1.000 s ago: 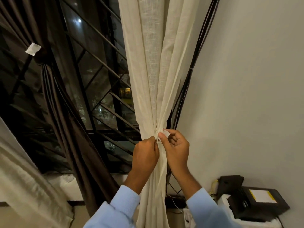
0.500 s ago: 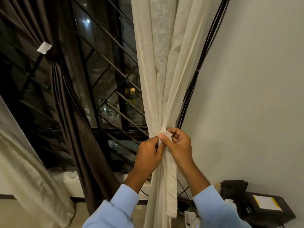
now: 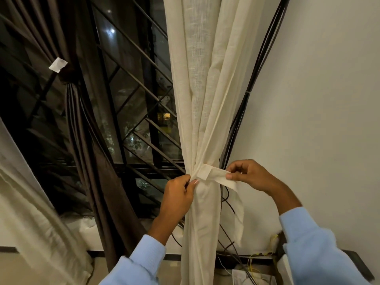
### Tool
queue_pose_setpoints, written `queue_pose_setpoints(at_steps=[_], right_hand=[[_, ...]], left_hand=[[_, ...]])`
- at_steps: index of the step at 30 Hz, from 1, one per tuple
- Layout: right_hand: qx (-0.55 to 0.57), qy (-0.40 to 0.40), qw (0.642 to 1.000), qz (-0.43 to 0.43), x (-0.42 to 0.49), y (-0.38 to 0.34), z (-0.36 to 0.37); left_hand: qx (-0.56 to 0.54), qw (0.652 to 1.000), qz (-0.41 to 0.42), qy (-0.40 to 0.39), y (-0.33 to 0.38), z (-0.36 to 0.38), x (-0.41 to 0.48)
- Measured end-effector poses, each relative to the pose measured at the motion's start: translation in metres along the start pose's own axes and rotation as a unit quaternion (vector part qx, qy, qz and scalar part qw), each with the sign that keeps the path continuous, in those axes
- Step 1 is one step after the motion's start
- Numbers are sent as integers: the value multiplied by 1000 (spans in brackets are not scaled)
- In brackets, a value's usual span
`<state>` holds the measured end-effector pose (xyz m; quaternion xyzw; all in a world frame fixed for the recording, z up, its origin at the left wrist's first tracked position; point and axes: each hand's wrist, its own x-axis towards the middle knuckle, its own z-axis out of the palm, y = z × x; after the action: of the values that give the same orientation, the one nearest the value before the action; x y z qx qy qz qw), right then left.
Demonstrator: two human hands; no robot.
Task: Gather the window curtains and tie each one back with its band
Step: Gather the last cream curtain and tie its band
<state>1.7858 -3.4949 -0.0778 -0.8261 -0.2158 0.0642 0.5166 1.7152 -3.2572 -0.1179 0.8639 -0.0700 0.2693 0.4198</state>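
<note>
So the right hand (image 3: pixel 249 175) has pulled away from the bunch since half a second ago, pinching the cream band (image 3: pixel 218 176) and drawing its end out sideways. Left hand (image 3: pixel 178 194) stays clamped on the gathered cream curtain (image 3: pixel 202 112) at the waist. Looks like the tie is mid-cinch, not fastened yet. Behind, the brown curtain (image 3: pixel 82 128) is already tied. Window grille (image 3: pixel 141 95) dark, white wall (image 3: pixel 320 103) right, cables (image 3: pixel 232 241) below.

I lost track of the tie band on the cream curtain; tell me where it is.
In the head view, the band is right of centre, wrapped around the gathered cream curtain, its loose end pinched by the right hand; the left hand holds the bunch.
</note>
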Motion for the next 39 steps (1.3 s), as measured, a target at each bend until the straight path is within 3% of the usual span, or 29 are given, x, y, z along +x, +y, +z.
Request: queue_pose_setpoints(at_steps=[4, 7, 9, 13, 17, 19, 22, 24, 26, 29, 36, 39], right_hand=[[-110, 151, 981, -59, 10, 6, -6], [-268, 234, 926, -129, 18, 8, 2], [-287, 285, 905, -128, 25, 7, 13], [-196, 328, 924, -34, 37, 4, 41], [-4, 320, 947, -3, 50, 0, 71], [118, 276, 954, 11, 58, -2, 82], [267, 227, 936, 37, 66, -6, 92], [298, 221, 927, 46, 71, -7, 93], [228, 207, 951, 8, 75, -4, 88], [33, 182, 981, -64, 75, 3, 70], [-168, 167, 970, -56, 60, 12, 39], [-260, 250, 932, -39, 53, 19, 40]], left_hand=[[29, 999, -8, 10, 1, 3, 1], [59, 998, -2, 19, 3, 7, 0], [71, 997, 6, 35, 5, 9, -1], [-3, 999, 39, 34, 7, 14, -3], [-42, 997, 67, -1, 5, 10, 1], [-81, 993, 87, -17, 6, 7, 3], [-121, 985, 112, -45, 4, 3, 5], [-147, 982, 100, -66, 0, 1, 7], [-165, 981, 76, -70, -5, -2, 7], [-185, 981, 43, -39, -12, -4, 3], [-160, 985, 20, 62, -28, -8, 9], [-161, 984, 25, 75, -30, -8, 11]])
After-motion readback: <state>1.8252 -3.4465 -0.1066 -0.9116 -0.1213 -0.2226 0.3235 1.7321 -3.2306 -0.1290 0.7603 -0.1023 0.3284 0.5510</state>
